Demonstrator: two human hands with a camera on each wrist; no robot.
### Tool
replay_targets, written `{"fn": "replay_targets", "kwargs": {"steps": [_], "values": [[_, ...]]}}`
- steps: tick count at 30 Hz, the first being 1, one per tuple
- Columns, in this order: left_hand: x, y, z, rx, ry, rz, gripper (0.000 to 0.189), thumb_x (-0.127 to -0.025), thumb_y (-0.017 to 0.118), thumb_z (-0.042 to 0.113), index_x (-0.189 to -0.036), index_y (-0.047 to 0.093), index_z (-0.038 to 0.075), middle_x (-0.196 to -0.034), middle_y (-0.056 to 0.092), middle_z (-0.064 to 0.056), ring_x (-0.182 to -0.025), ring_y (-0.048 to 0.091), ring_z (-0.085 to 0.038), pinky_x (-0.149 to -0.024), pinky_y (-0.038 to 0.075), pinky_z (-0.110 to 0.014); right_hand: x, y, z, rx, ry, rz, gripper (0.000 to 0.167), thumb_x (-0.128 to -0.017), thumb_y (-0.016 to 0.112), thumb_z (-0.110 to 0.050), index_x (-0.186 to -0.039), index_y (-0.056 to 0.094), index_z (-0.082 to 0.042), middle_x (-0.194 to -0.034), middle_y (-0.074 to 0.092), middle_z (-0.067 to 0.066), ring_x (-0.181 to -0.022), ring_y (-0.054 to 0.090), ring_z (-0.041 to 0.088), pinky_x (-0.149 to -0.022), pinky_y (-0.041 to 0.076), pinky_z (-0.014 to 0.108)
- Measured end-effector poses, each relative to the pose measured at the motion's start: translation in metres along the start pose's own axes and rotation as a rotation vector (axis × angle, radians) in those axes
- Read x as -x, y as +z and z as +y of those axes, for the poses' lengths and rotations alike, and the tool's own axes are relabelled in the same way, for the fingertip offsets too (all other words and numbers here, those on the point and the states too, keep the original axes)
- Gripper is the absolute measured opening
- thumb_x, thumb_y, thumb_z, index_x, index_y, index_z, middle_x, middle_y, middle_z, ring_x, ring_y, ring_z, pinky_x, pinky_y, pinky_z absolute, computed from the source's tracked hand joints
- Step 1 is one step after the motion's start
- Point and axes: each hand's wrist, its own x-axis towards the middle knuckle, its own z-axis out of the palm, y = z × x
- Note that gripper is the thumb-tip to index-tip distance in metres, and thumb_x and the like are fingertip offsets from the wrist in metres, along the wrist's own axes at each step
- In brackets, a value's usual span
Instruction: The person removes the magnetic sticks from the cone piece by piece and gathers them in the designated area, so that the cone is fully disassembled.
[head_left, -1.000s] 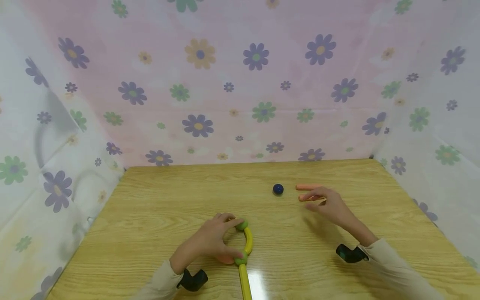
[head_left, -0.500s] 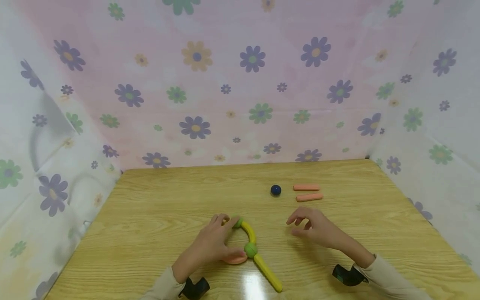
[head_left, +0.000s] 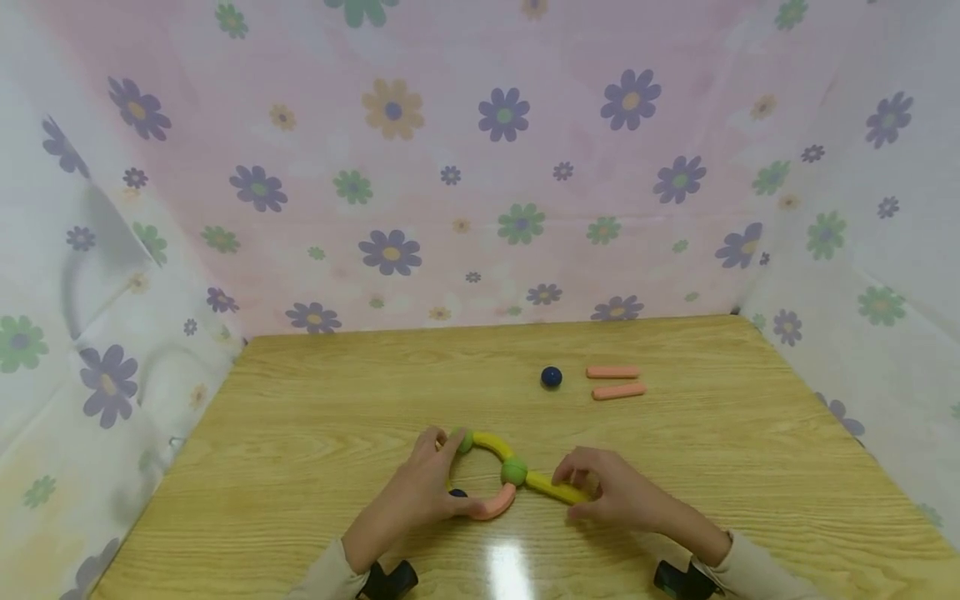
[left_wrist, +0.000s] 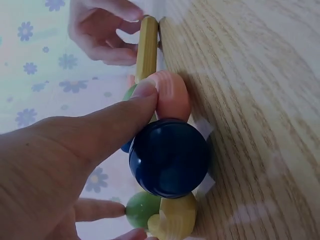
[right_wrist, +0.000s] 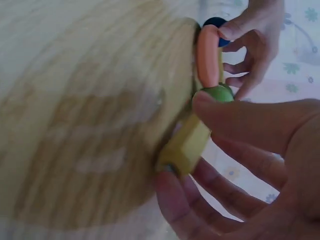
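A toy ring of curved rods and balls lies on the table, its parts being a curved yellow rod (head_left: 492, 442), green balls (head_left: 513, 472), a curved pink rod (head_left: 495, 504) and a dark blue ball (left_wrist: 170, 157). My left hand (head_left: 420, 483) grips the ring's left side, thumb on the pink rod by the blue ball, a finger on the far green ball (left_wrist: 142, 210). From the right-hand green ball a straight yellow rod (head_left: 551, 487) sticks out to the right. Around that rod's outer end, my right hand (head_left: 618, 492) has its thumb on the near side and fingers beyond.
Farther back on the wooden table (head_left: 337, 392) lie a loose dark blue ball (head_left: 551, 377) and two straight pink rods, one (head_left: 612, 372) behind the other (head_left: 618, 392). Flower-patterned cloth (head_left: 450, 167) encloses the back and sides.
The ring has turned, swinging the straight yellow rod from pointing towards me to pointing right. My right hand has come from beside the pink rods down to the yellow rod's end.
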Motion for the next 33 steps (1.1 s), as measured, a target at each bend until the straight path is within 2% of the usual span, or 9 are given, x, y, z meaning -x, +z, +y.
{"fn": "replay_targets", "kwargs": {"steps": [3,6,9,12,15,18,22,29,33], "values": [[0.001,0.001,0.002,-0.001,-0.018,0.019,0.097,-0.069,0.076,0.058,-0.141,0.039,0.006,-0.12,0.038,-0.014,-0.098,0.043,-0.025,-0.06,0.043,-0.031,-0.001,0.003,0.004,0.032,0.022,0.014,0.03,-0.076,0.079,-0.009,-0.102,0.065,-0.014,-0.095,0.062,-0.005,-0.081,0.057,0.009,-0.063,0.05,0.026],[0.0,0.003,0.003,-0.015,-0.008,0.053,0.094,-0.066,0.077,0.06,-0.135,0.044,0.004,-0.128,0.037,-0.018,-0.108,0.044,-0.031,-0.064,0.049,-0.037,-0.003,0.004,0.008,0.06,0.038,0.044,0.028,-0.076,0.077,-0.003,-0.098,0.065,-0.016,-0.091,0.063,-0.008,-0.08,0.058,0.007,-0.067,0.05,0.026],[-0.003,0.005,0.002,-0.036,0.038,0.071,0.091,-0.067,0.077,0.06,-0.133,0.044,0.007,-0.138,0.034,-0.021,-0.122,0.039,-0.037,-0.079,0.05,-0.046,-0.004,0.003,0.01,0.079,0.042,0.084,0.026,-0.076,0.077,-0.003,-0.095,0.066,-0.017,-0.088,0.064,-0.008,-0.079,0.059,0.007,-0.067,0.051,0.027],[-0.007,0.005,0.0,-0.066,0.125,0.053,0.084,-0.071,0.076,0.055,-0.137,0.045,0.012,-0.144,0.033,-0.018,-0.13,0.034,-0.036,-0.091,0.044,-0.051,-0.005,0.002,0.01,0.063,0.048,0.107,0.023,-0.077,0.077,-0.004,-0.093,0.067,-0.016,-0.09,0.065,-0.006,-0.079,0.061,0.01,-0.065,0.051,0.027],[-0.011,0.006,-0.001,-0.101,0.22,0.02,0.068,-0.077,0.074,0.051,-0.134,0.05,0.02,-0.142,0.038,-0.012,-0.129,0.037,-0.031,-0.097,0.039,-0.053,-0.007,0.001,0.01,0.026,0.061,0.12,0.021,-0.078,0.077,-0.006,-0.094,0.068,-0.015,-0.093,0.066,-0.002,-0.08,0.062,0.014,-0.063,0.051,0.027],[-0.013,0.008,-0.001,-0.112,0.282,-0.002,0.055,-0.084,0.067,0.049,-0.131,0.053,0.025,-0.138,0.044,-0.005,-0.126,0.04,-0.026,-0.101,0.031,-0.058,-0.01,0.001,0.011,-0.02,0.082,0.137,0.019,-0.079,0.077,-0.007,-0.094,0.068,-0.014,-0.096,0.066,0.002,-0.082,0.063,0.018,-0.064,0.052,0.027],[-0.016,0.009,-0.001,-0.123,0.3,0.013,0.05,-0.088,0.06,0.051,-0.132,0.053,0.028,-0.129,0.048,0.001,-0.122,0.042,-0.022,-0.102,0.021,-0.066,-0.011,-0.001,0.012,-0.038,0.097,0.164,0.018,-0.079,0.076,-0.006,-0.095,0.069,-0.012,-0.098,0.066,0.004,-0.084,0.064,0.022,-0.066,0.053,0.027],[-0.023,0.011,-0.002,-0.148,0.343,0.029,0.046,-0.088,0.058,0.05,-0.13,0.054,0.03,-0.136,0.046,-0.005,-0.126,0.039,-0.022,-0.102,0.024,-0.063,-0.013,-0.001,0.013,-0.059,0.126,0.17,0.018,-0.079,0.076,-0.004,-0.094,0.069,-0.01,-0.097,0.066,0.005,-0.084,0.063,0.023,-0.065,0.053,0.026],[-0.025,0.014,-0.003,-0.186,0.371,0.038,0.042,-0.091,0.053,0.048,-0.131,0.053,0.034,-0.133,0.049,-0.004,-0.124,0.04,-0.02,-0.1,0.025,-0.065,-0.013,0.0,0.013,-0.053,0.126,0.17,0.02,-0.078,0.076,-0.001,-0.094,0.069,-0.009,-0.097,0.066,0.005,-0.084,0.063,0.024,-0.065,0.053,0.026]]}}
